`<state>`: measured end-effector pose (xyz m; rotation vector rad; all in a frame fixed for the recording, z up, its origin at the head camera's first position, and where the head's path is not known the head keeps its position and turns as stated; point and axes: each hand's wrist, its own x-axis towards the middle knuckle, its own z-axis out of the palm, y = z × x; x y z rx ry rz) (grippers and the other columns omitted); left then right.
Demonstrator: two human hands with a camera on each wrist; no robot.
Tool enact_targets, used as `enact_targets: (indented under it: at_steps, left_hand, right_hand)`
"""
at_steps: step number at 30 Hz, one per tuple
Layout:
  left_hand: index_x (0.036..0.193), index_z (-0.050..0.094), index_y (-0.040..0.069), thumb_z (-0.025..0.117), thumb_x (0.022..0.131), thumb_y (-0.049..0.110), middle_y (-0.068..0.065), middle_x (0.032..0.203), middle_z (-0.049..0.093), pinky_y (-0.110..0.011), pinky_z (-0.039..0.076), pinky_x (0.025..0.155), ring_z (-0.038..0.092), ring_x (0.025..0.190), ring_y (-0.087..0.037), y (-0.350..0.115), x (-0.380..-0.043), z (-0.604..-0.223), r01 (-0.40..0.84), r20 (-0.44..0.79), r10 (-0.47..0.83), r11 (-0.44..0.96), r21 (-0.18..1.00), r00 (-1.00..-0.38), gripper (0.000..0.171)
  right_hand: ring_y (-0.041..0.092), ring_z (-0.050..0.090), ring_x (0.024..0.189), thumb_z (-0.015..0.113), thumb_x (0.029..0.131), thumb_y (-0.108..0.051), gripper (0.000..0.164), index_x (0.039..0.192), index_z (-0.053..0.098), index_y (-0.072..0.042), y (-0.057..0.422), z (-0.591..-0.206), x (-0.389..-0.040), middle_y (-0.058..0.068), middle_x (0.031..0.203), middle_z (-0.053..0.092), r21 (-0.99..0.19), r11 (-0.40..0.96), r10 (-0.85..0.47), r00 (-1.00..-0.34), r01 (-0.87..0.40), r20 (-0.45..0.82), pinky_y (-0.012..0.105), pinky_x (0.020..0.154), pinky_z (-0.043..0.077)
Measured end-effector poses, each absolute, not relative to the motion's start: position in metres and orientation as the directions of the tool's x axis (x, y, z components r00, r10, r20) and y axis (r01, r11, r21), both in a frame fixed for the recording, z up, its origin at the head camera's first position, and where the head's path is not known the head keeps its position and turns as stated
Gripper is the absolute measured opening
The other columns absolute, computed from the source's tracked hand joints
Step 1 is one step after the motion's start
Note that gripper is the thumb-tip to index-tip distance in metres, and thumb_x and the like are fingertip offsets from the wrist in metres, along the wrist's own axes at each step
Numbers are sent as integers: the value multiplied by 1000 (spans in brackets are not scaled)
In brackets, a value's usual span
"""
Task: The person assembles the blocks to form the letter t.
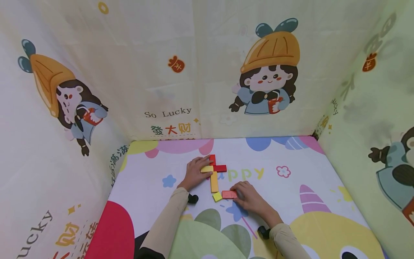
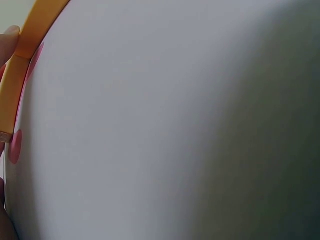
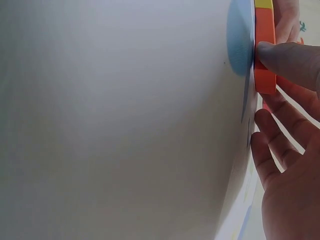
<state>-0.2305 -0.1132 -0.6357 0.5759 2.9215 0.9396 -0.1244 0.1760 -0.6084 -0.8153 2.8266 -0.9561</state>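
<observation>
A bent line of small coloured blocks lies on the table. My left hand holds a light-yellow block between thumb and fingers, with a fingertip by the upright red block. Against that yellow block lie a dark-red block and a long orange-yellow block. In the left wrist view the thumb touches where two orange-yellow blocks meet. My right hand pinches a salmon-red block, its thumb on the near side. Beside that block sits a small yellow block, turned at an angle.
The table is covered by a printed cloth with cartoon shapes. Patterned fabric walls stand at the back and both sides. Black straps show at the wrists.
</observation>
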Motion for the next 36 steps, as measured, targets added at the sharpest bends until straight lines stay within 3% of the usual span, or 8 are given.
enact_targets:
  at_steps: [11,21,36]
  left_hand:
    - [152,52,41,68,97,51,16,170,33,-58,21,126,28,155,-26,-114,-229,-635,329,67,354,760,561,-933,59]
    - [151,54,39,69,96,50,14,169,36,-60,24,123,31,153,-27,-114,-231,-638,353,104,359,753,555,-928,57]
    - [149,57,39,70,95,51,15,168,38,-62,26,121,33,152,-26,-115,-233,-641,378,140,364,742,554,-921,56]
  right_hand:
    - [19,56,121,82,90,-23,42,129,66,-18,172,-604,-123,-3,128,67,-586,675,-498,-863,-449,88,51,106,49]
    - [22,58,122,83,88,-25,40,125,69,-20,155,-608,-124,-2,128,69,-561,654,-510,-843,-507,168,51,101,49]
    - [18,54,120,83,89,-32,34,119,69,-26,135,-609,-126,-5,125,68,-542,695,-493,-862,-472,118,46,100,45]
